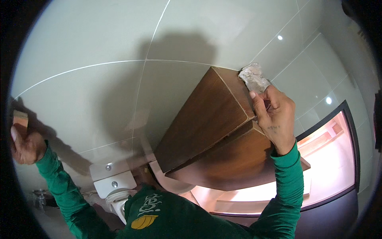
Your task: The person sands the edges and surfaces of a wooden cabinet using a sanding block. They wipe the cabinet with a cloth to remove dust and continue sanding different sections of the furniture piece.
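My right hand (275,115) is closed in a pinch on a crumpled whitish rag (253,77), perhaps cloth or paper. The rag lies against the top corner of a brown wooden wall cabinet (201,119), where the cabinet meets the tiled wall. Below the wrist, the cabinet's door (229,159) stands ajar. Out at the far left, my left hand (26,146) is raised with its thumb and fingers around a small brown block-like piece (20,119). The dark rim of the picture cuts off part of that hand.
Pale grey tiles (87,107) cover the wall. A white toilet (115,185) stands below on the left, with a white basin (171,181) beneath the cabinet. On the right hangs a dark-framed mirror (334,151), close to my right forearm.
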